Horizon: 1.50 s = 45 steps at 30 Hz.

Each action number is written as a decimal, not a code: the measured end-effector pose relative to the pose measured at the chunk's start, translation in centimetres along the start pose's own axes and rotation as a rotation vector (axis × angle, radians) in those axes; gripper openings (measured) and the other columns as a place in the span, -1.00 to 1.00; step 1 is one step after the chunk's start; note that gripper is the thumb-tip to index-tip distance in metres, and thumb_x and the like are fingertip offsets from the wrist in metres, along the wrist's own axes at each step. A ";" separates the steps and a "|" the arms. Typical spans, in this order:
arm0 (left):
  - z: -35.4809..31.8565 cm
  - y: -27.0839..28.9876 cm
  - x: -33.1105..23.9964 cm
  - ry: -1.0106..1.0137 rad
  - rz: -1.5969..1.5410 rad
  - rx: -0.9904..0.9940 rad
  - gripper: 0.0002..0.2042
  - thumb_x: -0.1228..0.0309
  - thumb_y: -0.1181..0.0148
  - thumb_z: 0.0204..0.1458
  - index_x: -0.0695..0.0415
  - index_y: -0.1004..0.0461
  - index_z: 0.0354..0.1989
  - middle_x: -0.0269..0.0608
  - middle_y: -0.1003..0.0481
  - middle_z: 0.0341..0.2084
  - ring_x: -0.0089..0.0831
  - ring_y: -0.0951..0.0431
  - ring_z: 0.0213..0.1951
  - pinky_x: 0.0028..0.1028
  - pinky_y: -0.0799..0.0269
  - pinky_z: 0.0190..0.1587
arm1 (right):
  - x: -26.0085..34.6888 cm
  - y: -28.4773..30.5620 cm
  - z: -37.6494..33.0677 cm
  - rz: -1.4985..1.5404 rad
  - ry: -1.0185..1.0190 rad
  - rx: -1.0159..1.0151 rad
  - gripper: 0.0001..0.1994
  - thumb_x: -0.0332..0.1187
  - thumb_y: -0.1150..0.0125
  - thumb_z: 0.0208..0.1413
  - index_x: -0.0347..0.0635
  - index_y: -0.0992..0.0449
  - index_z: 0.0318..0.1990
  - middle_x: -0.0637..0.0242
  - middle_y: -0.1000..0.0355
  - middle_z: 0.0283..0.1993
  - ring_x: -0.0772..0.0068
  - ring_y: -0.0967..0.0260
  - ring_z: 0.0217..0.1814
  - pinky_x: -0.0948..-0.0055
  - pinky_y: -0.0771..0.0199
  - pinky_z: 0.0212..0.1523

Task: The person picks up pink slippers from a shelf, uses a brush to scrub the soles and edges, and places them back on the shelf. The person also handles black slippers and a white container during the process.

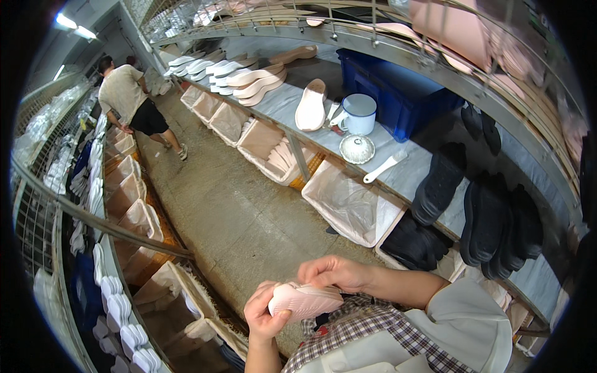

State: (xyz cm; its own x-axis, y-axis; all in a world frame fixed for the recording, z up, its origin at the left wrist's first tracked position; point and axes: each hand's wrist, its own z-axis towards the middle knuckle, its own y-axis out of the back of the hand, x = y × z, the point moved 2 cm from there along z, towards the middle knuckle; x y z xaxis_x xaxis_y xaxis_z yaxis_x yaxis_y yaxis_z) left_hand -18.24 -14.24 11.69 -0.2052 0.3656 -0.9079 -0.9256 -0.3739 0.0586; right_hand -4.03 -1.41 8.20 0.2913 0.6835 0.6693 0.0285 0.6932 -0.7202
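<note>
In front of my plaid apron I hold a pale pink shoe sole (306,299), its patterned underside partly facing up. My left hand (262,311) is closed round its left end, with the thumb pressed on the near face. At the upper edge of the sole, the fingers of my right hand (331,273) are pinched together against it. What lies under those fingertips is hidden. Beyond my hands, on the bench to the right, a white-handled brush (387,166) rests near a white mug (359,114) and a small round dish (357,149).
Right bench: a blue crate (379,84), an upturned sole (311,105), white and beige soles (261,84) and black soles (440,183). Lined bins (348,208) stand below. Wire racks flank the aisle (224,193). Another person (127,93) walks at its far left.
</note>
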 end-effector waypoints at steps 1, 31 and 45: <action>1.3 0.1 0.9 0.001 -0.002 0.021 -0.51 0.29 -0.34 -0.19 0.43 -0.45 -0.15 0.00 -0.51 -0.33 -0.21 -0.48 -0.26 -0.33 -0.37 -0.20 | 0.6 0.8 0.7 -0.011 0.010 -0.033 -0.87 -0.41 -0.09 0.14 -0.29 -0.47 -0.33 0.38 -0.29 -0.20 0.59 -0.24 -0.15 0.60 -0.22 -0.12; 34.5 5.8 20.1 -0.024 -0.430 1.095 -0.65 0.38 -0.38 -0.25 0.26 -0.47 -0.28 -0.10 -0.47 -0.40 -0.20 -0.45 -0.35 -0.35 -0.34 -0.26 | 6.1 8.8 20.1 -0.308 0.588 -1.129 -0.89 -0.42 -0.05 0.17 -0.27 -0.39 -0.35 0.43 -0.29 -0.30 0.64 -0.19 -0.24 0.61 -0.21 -0.18; 36.6 5.4 17.4 -0.165 -0.166 1.064 -0.63 0.40 -0.47 -0.41 0.18 -0.54 -0.34 -0.17 -0.50 -0.46 -0.24 -0.50 -0.36 -0.38 -0.40 -0.31 | 8.4 8.2 19.4 -0.869 0.525 -1.014 -0.95 -0.52 -0.12 0.11 -0.31 -0.41 -0.34 0.35 -0.31 -0.27 0.53 -0.24 -0.19 0.51 -0.25 -0.17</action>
State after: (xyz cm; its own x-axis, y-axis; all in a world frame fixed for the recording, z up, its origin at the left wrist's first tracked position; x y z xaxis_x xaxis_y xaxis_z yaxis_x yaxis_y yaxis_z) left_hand -38.42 21.30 11.38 -0.0183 0.4831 -0.8754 -0.7303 0.5915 0.3418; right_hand -19.90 14.45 11.46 0.1347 -0.1816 0.9741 0.9695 0.2272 -0.0917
